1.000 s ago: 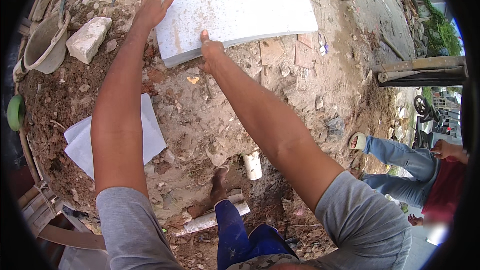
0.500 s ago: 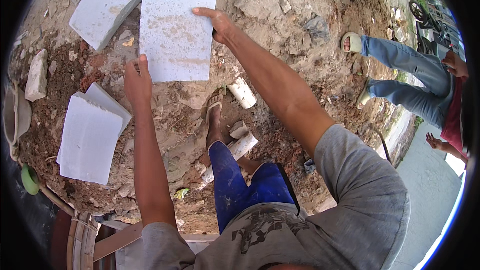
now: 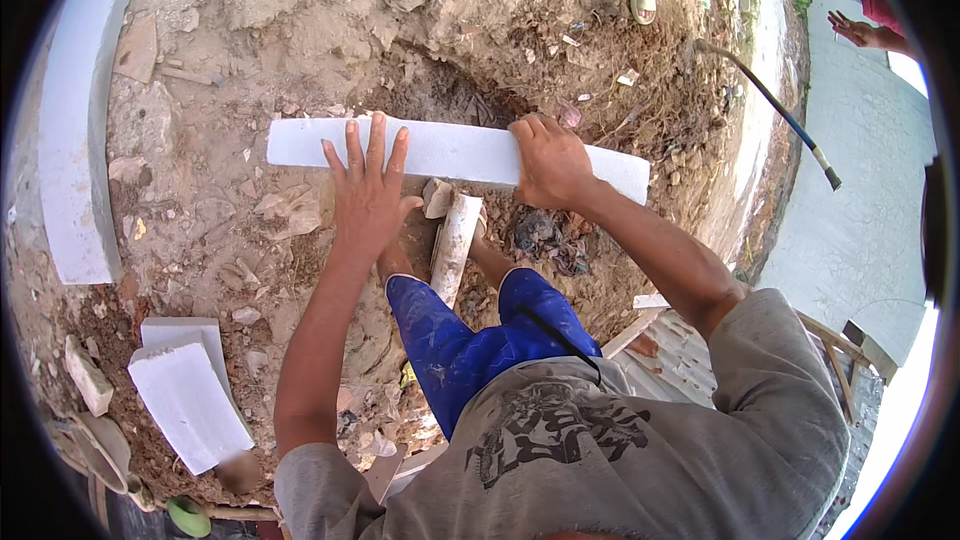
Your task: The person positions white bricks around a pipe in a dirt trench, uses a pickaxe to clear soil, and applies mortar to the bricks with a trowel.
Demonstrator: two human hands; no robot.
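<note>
We are looking from the person's own head, through the left one of two wide fisheye cameras sitting side by side. We are facing downward over the grey shirt (image 3: 620, 470) and blue shorts (image 3: 465, 350), seeing the left hand (image 3: 367, 202) and right hand (image 3: 556, 162) from above at close range, near the middle of the view. We are also taking in wide ground (image 3: 270, 50), with the pale wall (image 3: 850, 150) curving near the right rim.

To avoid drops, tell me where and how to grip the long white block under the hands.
Probably across both long edges, from above, one hand toward each end: the long white block shows a narrow upper face, which the right hand spans.
</note>
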